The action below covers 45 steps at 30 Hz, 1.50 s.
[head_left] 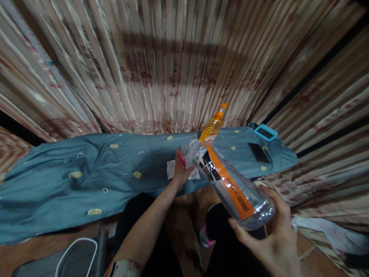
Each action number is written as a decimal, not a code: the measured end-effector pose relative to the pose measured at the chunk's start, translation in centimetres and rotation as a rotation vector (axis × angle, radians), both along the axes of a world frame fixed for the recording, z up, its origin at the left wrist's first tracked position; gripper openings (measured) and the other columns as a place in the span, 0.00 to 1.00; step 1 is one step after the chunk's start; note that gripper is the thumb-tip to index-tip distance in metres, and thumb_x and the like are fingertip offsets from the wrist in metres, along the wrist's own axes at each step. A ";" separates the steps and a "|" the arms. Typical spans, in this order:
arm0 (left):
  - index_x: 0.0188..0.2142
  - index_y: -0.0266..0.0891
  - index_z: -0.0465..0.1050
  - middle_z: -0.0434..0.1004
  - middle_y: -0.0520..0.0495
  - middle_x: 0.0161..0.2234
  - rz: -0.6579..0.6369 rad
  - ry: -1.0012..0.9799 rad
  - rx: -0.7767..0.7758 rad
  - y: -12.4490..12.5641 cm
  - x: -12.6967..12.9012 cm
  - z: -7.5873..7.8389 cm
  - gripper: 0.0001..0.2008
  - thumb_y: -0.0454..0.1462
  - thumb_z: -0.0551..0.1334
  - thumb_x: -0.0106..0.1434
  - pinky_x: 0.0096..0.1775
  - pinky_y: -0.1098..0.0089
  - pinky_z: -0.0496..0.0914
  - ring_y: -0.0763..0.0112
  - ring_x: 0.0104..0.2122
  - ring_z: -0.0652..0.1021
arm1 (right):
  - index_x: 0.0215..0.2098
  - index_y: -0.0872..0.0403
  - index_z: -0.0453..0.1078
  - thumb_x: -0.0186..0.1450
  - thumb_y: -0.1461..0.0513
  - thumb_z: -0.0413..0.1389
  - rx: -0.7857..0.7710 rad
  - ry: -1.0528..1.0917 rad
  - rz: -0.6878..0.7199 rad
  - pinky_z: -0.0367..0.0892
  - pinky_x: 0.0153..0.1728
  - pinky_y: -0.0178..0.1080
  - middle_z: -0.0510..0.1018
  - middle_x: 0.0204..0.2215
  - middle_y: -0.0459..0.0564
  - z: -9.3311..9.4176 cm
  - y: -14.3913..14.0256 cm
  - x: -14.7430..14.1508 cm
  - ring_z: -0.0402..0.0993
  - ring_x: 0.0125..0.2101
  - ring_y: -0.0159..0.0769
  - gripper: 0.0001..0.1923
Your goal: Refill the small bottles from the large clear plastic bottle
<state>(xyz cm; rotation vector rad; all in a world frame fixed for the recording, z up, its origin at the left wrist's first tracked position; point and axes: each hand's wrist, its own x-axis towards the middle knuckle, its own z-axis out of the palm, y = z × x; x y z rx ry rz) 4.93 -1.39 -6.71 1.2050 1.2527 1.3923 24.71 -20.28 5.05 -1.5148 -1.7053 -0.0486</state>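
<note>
My right hand (278, 234) grips the base end of a large clear plastic bottle (230, 184) with an orange, black and white label. That bottle is tilted, its neck pointing up and left toward my left hand. My left hand (181, 173) is wrapped around a small clear container (188, 151) with a pink patch on its side. The bottle's neck end meets or overlaps this container; I cannot tell whether they touch. Below my left hand lies a white tissue (170, 167). Just behind stands a pump bottle (212, 127) of orange-yellow liquid with an orange pump top.
A blue-green patterned cloth (121, 165) covers the long, narrow surface before me. At its right end are a dark phone (258, 153) and a blue-framed digital clock (265, 132). A striped curtain (161, 69) hangs behind. A grey object with a white loop (76, 242) sits lower left.
</note>
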 end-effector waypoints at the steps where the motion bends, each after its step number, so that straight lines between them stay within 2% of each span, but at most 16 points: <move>1: 0.70 0.43 0.50 0.55 0.37 0.71 -0.001 -0.006 0.002 0.0 0.0 0.1 0.56 0.33 0.75 0.45 0.72 0.49 0.48 0.47 0.72 0.56 | 0.70 0.50 0.54 0.58 0.49 0.69 0.007 -0.007 0.006 0.77 0.42 0.46 0.70 0.56 0.58 0.0 0.0 0.0 0.77 0.48 0.48 0.48; 9: 0.69 0.42 0.51 0.59 0.37 0.70 0.005 -0.006 0.021 -0.2 0.1 0.8 0.54 0.34 0.75 0.46 0.72 0.49 0.50 0.48 0.70 0.60 | 0.71 0.50 0.52 0.58 0.50 0.69 0.008 0.002 0.016 0.77 0.41 0.44 0.70 0.57 0.57 -0.3 -0.1 0.1 0.76 0.47 0.47 0.49; 20: 0.70 0.43 0.51 0.58 0.37 0.70 -0.005 0.007 -0.009 -0.4 0.0 0.8 0.55 0.34 0.75 0.46 0.72 0.50 0.50 0.47 0.71 0.58 | 0.70 0.49 0.53 0.57 0.49 0.69 0.012 0.019 0.006 0.75 0.41 0.45 0.69 0.56 0.57 -0.5 0.1 -0.1 0.75 0.48 0.48 0.49; 28: 0.71 0.43 0.48 0.54 0.37 0.72 -0.005 0.022 -0.022 -0.2 -0.2 0.2 0.57 0.34 0.75 0.45 0.72 0.52 0.48 0.48 0.73 0.55 | 0.71 0.49 0.52 0.59 0.49 0.68 0.018 0.006 0.015 0.75 0.41 0.45 0.69 0.56 0.57 -0.4 0.0 -0.4 0.74 0.48 0.48 0.49; 34: 0.71 0.37 0.45 0.48 0.32 0.74 -0.004 0.045 -0.058 -0.1 -0.1 0.2 0.58 0.35 0.75 0.46 0.73 0.54 0.46 0.49 0.73 0.54 | 0.71 0.49 0.52 0.58 0.48 0.69 0.009 0.015 -0.009 0.76 0.41 0.47 0.69 0.56 0.58 -0.7 0.0 -0.5 0.75 0.49 0.50 0.50; 39: 0.72 0.40 0.42 0.48 0.34 0.74 -0.027 -0.010 -0.046 -0.1 -0.1 0.1 0.61 0.36 0.76 0.45 0.73 0.54 0.47 0.51 0.73 0.55 | 0.71 0.48 0.52 0.58 0.50 0.69 -0.019 0.040 -0.021 0.76 0.44 0.51 0.69 0.57 0.59 -1.1 -0.1 -0.1 0.74 0.51 0.52 0.50; 45: 0.72 0.42 0.41 0.48 0.33 0.74 -0.009 -0.031 -0.046 -0.1 0.2 -0.2 0.64 0.36 0.77 0.44 0.73 0.54 0.46 0.52 0.74 0.54 | 0.71 0.47 0.52 0.57 0.50 0.69 -0.031 0.075 -0.028 0.76 0.40 0.48 0.69 0.57 0.58 -1.2 -0.3 -0.2 0.73 0.52 0.53 0.50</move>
